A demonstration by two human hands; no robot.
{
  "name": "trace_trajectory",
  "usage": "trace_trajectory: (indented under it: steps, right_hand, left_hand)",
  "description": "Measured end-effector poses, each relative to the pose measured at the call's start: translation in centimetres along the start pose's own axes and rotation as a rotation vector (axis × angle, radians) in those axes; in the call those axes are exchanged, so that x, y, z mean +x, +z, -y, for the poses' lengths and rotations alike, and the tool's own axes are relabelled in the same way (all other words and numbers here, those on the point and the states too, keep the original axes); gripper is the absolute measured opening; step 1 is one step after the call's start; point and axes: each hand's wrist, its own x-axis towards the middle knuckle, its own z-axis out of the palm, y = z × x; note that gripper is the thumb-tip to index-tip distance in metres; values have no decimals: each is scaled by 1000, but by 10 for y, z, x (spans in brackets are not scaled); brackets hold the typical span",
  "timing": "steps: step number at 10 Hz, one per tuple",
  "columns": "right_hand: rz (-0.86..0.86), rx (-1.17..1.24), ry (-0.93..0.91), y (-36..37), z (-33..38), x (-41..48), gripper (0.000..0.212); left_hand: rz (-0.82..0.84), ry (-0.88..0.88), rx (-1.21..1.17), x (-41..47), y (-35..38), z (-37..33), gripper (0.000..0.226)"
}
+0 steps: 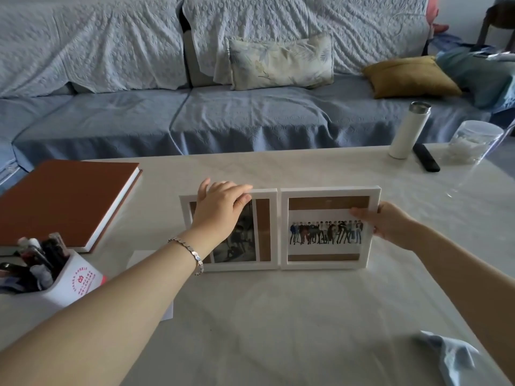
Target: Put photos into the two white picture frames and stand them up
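The two white frames stand upright, side by side and touching, in the middle of the table (278, 316). The left frame (273, 229) holds a black-and-white photo (239, 240); the right frame (328, 192) holds a group photo (326, 232). The left hand (220, 207) curls its fingers over the left frame's top edge. The right hand (390, 221) grips the right frame's outer edge, thumb on the front. A brown book (64, 201) and a pen holder (64, 280) sit to the left, and a white bottle (409, 129) stands at the far right.
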Motion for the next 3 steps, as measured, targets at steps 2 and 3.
trace_trajectory:
  steps: [2, 3]
  right_hand:
    - [-139, -35, -28, 3, -5, -12, 54]
    - [-488, -70, -117, 11, -7, -22, 66]
  left_hand:
    - [100, 11, 54, -8, -8, -10, 44]
    - [-27, -4, -32, -14, -14, -12, 43]
